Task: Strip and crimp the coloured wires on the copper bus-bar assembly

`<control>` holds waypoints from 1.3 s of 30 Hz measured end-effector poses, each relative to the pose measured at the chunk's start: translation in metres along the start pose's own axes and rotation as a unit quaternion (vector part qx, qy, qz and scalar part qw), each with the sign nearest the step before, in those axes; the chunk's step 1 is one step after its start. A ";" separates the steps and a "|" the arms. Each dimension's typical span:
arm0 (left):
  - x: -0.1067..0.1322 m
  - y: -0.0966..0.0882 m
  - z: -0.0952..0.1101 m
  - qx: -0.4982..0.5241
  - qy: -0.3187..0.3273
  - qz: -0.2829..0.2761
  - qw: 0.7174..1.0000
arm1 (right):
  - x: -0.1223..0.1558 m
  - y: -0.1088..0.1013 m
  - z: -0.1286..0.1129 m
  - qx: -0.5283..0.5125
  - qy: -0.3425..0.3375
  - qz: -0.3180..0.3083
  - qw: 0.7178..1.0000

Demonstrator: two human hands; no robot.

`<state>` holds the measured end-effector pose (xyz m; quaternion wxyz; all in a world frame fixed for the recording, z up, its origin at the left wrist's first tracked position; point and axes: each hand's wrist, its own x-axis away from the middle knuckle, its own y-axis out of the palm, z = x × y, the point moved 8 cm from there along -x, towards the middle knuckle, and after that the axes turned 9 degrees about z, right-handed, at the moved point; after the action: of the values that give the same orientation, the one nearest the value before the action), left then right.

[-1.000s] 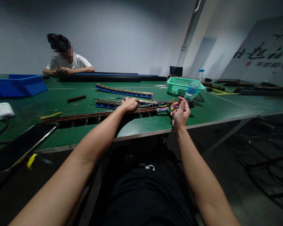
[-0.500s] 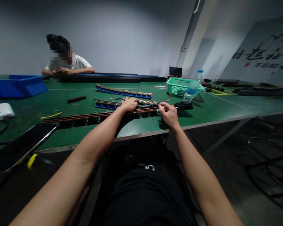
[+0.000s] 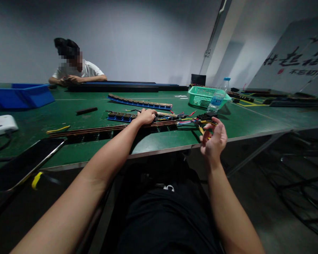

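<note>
My left hand (image 3: 146, 116) rests palm down, fingers curled, on a long brown strip (image 3: 100, 129) that lies across the green table (image 3: 69, 116). A bundle of coloured wires (image 3: 187, 119) trails from the strip's right end. My right hand (image 3: 214, 138) is raised just off the table's front edge, fingers closed round a yellow wire (image 3: 204, 125) that runs back to the bundle. A black connector block (image 3: 206, 115) sits just beyond that hand.
Two blue strips (image 3: 139, 102) lie farther back. A green basket (image 3: 205, 96) and water bottle (image 3: 217, 97) stand at right, a blue bin (image 3: 19, 95) and white device (image 3: 1, 125) at left. A dark panel (image 3: 21, 164) lies near me. A person (image 3: 74, 68) sits opposite.
My right hand left the strip's end and pulled back toward me and to the right, drawing a yellow wire with it. My left hand stayed on the strip.
</note>
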<state>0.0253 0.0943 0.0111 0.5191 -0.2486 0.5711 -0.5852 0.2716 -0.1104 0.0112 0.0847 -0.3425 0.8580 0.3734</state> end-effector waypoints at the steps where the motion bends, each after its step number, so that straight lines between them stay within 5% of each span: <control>1: 0.000 0.000 0.000 -0.002 0.000 0.000 1.000 | 0.004 0.001 -0.004 0.002 0.003 -0.008 1.000; 9: 0.002 -0.002 0.003 -0.002 0.006 0.000 1.000 | 0.014 0.018 -0.007 0.026 -0.017 -0.085 0.996; 17: 0.001 0.000 0.001 0.007 0.011 0.003 1.000 | 0.024 0.013 -0.019 0.059 -0.052 -0.115 0.990; 29: 0.005 -0.004 0.006 -0.009 0.013 -0.005 1.000 | 0.011 0.034 0.022 0.157 -0.062 -0.198 0.966; 33: 0.003 -0.002 0.005 -0.009 0.013 0.002 1.000 | 0.029 0.053 0.027 0.320 -0.137 -0.259 0.901; 39: 0.001 0.001 0.003 -0.005 0.010 0.005 1.000 | 0.046 0.065 0.038 0.541 -0.255 -0.362 0.715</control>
<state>0.0280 0.0922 0.0108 0.5150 -0.2427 0.5806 -0.5821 0.1904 -0.0766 0.0038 0.5996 -0.4144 0.6701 -0.1406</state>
